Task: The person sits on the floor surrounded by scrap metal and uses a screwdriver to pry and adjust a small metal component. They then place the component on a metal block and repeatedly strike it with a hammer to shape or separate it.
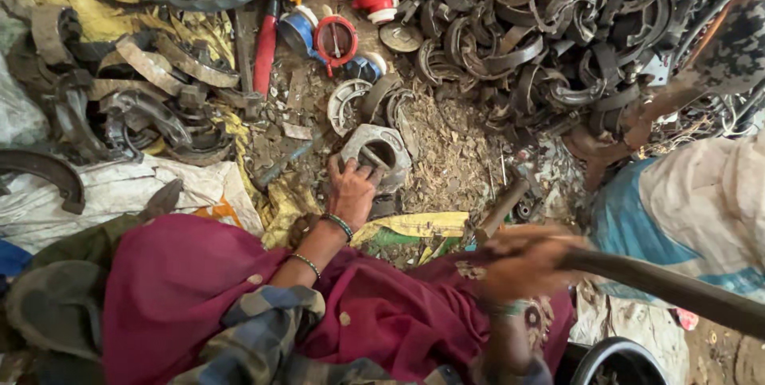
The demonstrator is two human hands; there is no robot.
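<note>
- Dull, grimy metal brake shoe (378, 154) under the left hand (351, 191), its surface rough and matt.
- Heap of curved metal scrap (526, 34), dark and tarnished.
- Glossy red and blue plastic caps (335, 38).
- Matt magenta cloth (191, 289) across the lap.
- Smooth, dark, worn handle (661, 285) gripped in the blurred right hand (522, 261).
- Rough ground (454, 154) littered with flaky debris.
</note>
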